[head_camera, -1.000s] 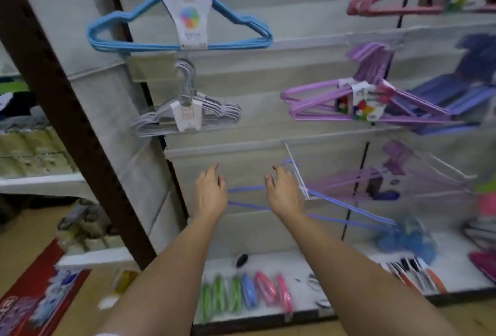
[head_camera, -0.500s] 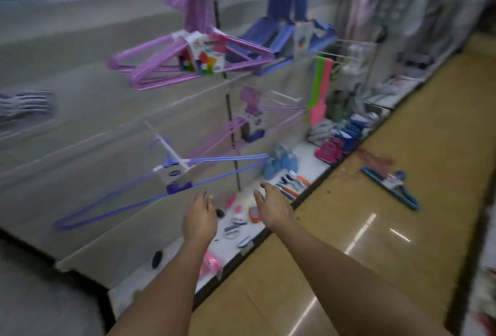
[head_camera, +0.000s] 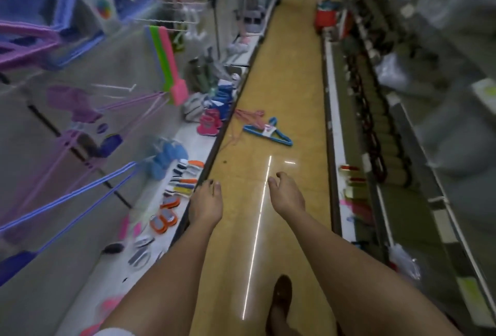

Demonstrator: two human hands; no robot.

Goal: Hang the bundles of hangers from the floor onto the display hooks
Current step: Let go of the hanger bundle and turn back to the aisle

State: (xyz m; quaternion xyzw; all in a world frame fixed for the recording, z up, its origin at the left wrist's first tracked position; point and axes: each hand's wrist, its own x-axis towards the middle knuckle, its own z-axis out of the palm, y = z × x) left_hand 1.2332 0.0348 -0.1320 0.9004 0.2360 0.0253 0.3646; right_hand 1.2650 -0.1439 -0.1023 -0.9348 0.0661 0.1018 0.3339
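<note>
A blue bundle of hangers (head_camera: 267, 134) with a white label lies on the yellow aisle floor ahead. Just left of it lies a pink bundle of hangers (head_camera: 248, 117), near the shelf base. On the display wall at left, a thin blue hanger bundle (head_camera: 80, 196) hangs from a hook; purple bundles (head_camera: 29, 40) hang above it. My left hand (head_camera: 206, 203) and my right hand (head_camera: 285, 193) are stretched out in front of me, both with loosely curled fingers and holding nothing.
The low white shelf (head_camera: 188, 147) at left carries brushes, small shoes and sponges. Another shelf unit (head_camera: 375, 147) lines the right side of the narrow aisle. My brown shoe (head_camera: 280, 298) shows at the bottom.
The view has swung right, from the display wall to down the aisle. Both hands have come off the thin blue bundle, which stays on its hook, and dropped lower.
</note>
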